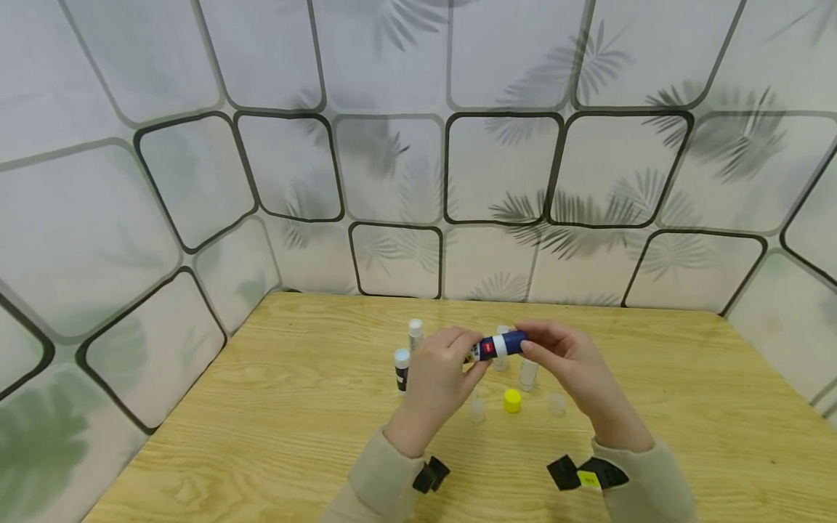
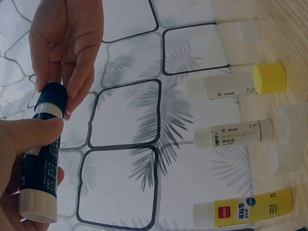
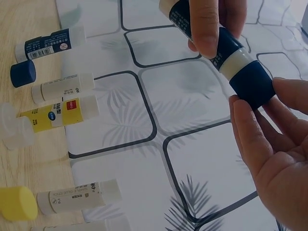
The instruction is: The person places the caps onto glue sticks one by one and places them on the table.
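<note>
A dark blue glue stick (image 1: 487, 348) with a white band is held up over the table, lying at a slant between both hands. My left hand (image 1: 439, 374) grips its body, thumb along the label in the left wrist view. At the other end, my right hand (image 1: 578, 370) pinches the dark blue cap (image 3: 251, 84) between thumb and fingers. The cap sits against the white band (image 3: 236, 62). Beyond the left hand, a second dark blue glue stick (image 1: 402, 372) stands upright, partly covered in the head view by that hand.
On the wooden table (image 1: 294, 407) stand white glue sticks (image 2: 240, 134) and a yellow one (image 2: 255, 207). A yellow cap (image 1: 512, 401), a loose dark blue cap (image 3: 23, 73) and translucent caps (image 1: 556, 404) lie nearer. A patterned cloth (image 1: 392, 181) encloses the back and sides.
</note>
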The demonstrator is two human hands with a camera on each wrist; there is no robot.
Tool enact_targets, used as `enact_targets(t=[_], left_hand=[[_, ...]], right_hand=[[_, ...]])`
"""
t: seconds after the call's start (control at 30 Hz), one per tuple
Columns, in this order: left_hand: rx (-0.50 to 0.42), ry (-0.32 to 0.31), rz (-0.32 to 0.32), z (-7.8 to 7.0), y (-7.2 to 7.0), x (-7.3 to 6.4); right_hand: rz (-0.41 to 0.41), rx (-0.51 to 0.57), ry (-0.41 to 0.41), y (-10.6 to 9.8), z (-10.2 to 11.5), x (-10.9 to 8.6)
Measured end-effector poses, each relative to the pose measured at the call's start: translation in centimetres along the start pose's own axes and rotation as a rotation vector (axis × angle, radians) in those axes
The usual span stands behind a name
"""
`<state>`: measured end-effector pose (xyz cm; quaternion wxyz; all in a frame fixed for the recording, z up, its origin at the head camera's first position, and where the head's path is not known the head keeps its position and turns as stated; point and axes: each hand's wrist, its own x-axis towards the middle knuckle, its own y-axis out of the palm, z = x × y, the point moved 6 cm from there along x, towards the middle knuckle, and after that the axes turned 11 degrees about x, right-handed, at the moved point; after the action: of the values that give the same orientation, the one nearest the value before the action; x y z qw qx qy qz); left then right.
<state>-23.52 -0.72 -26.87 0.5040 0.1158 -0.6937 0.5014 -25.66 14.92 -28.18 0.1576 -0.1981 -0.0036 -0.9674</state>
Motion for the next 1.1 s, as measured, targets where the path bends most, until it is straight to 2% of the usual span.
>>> enact_targets(t=[0.77,0.93,1.1], left_hand=[[-0.017,0.048,-0.063,-0.3,-0.8,0.2],[-0.011,0.057,-0.065,-0.5,-0.9,0.2],[0.004,0.051,-0.051,-0.4,-0.9,0.0]], right_hand=[[-0.006,-0.126,-0.123,0.5,0.9,0.0],[-0.022,-0.174,-0.118,0.8,1.2,-0.1],[-0.027,-0.178,-0.107,1.1,1.2,-0.2]])
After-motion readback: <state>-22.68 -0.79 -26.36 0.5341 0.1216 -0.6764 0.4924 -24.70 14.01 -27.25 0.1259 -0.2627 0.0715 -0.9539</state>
